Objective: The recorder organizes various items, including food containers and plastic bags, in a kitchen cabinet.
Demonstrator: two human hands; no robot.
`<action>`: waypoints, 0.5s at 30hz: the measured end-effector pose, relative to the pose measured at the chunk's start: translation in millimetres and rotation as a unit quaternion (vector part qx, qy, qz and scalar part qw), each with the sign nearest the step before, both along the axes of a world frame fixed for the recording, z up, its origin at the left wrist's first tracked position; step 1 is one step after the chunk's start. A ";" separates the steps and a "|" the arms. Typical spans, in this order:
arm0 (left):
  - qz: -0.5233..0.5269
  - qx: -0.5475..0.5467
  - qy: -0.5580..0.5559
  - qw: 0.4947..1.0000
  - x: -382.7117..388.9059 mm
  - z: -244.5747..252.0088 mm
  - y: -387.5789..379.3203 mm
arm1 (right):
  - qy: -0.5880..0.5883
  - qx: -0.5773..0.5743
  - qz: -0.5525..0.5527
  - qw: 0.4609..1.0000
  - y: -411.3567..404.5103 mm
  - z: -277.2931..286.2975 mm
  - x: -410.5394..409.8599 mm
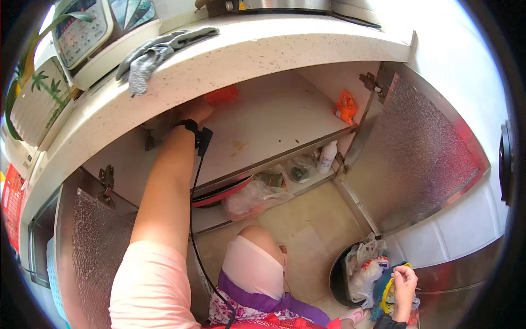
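My left hand (199, 110) reaches deep into an open base cabinet, on the upper shelf (267, 127). It is blurred and shaded, and its fingers are hard to make out. An orange plastic bag (222, 94) lies just beyond it; whether they touch cannot be told. A black strap with a cable circles that wrist. At the lower right, my right hand (404, 283) is raised with thumb and fingertips close together. Right beside it is a dark blue item with a yellow rim (387, 294), by a black bin (339, 273). Whether the fingers grip it is unclear.
Cabinet doors stand open at left (100, 246) and right (423, 152). Another orange bag (346, 107) sits at the shelf's right end. Below are a white bottle (327, 157) and plastic bags (250, 197). A grey cloth (150, 61) hangs over the countertop edge (263, 51).
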State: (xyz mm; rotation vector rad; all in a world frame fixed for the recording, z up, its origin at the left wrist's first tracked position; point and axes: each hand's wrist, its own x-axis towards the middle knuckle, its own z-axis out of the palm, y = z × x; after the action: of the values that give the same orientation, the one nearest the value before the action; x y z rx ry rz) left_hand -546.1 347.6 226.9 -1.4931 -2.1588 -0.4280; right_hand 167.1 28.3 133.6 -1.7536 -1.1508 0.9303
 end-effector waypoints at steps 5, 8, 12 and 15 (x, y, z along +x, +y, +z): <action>-0.133 0.028 -0.266 0.954 54.5 -1.9 1.5 | 0.019 0.000 0.001 1.000 6.1 -9.2 -7.6; -0.244 -0.070 -0.289 0.923 79.2 -14.2 4.3 | 0.017 0.016 0.030 0.999 10.0 -13.8 -10.9; -0.468 0.003 -0.201 0.861 159.3 -39.4 -16.5 | -0.008 0.020 0.056 0.998 -3.2 -5.9 -14.0; -0.554 -0.003 -0.209 0.806 227.1 -25.2 -68.6 | 0.006 0.008 0.068 0.998 -13.1 -2.2 -12.9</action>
State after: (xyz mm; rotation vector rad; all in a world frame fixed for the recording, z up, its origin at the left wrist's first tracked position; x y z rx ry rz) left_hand -319.0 279.0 201.7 -2.7600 -1.2533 -1.2075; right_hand 154.2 15.2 131.3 -1.6717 -1.2791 1.0075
